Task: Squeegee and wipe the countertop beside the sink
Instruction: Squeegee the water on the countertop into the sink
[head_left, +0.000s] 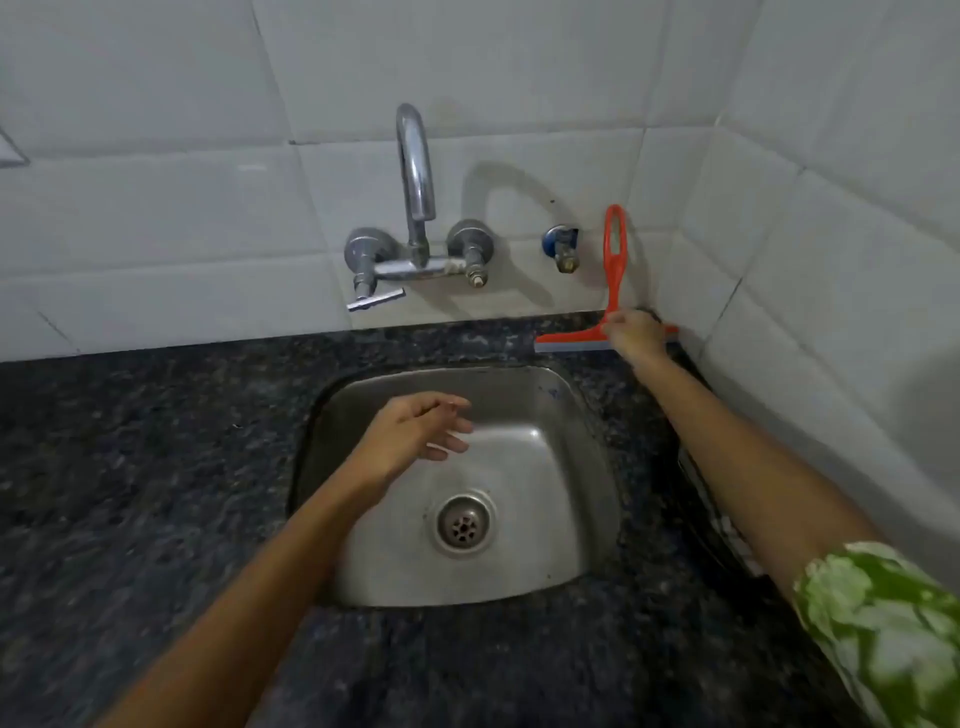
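Standing squeegee (614, 270) under right grip (636, 335)

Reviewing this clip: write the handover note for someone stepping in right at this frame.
Right hand grips the orange squeegee low on its handle; the squeegee stands upright against the back wall, blade on the countertop in the far right corner.
Left hand is open and empty, hovering over the sink.
Done: squeegee reached.
Left: squeegee the countertop beside the sink, then wipe it. No cloth is in view.
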